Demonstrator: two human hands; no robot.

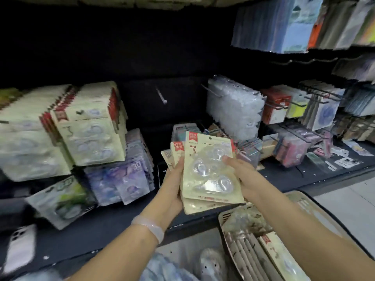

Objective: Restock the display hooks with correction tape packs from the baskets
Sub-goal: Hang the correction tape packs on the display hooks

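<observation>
Fanned cream cardboard correction tape packs with clear blisters (209,169), centre, clasped by left grip (172,191) and right grip (241,175); beige plastic basket (229,218) near right.

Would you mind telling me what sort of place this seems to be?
Most likely a stationery shop aisle: carded packs hanging on display hooks, a bare hook awaiting stock, and a basket of matching correction tape packs.

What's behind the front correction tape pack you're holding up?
Behind the front pack, more cream packs fan out at its upper left and lower edge, held by left hand and right hand. How many is unclear; the front pack covers them.
</observation>
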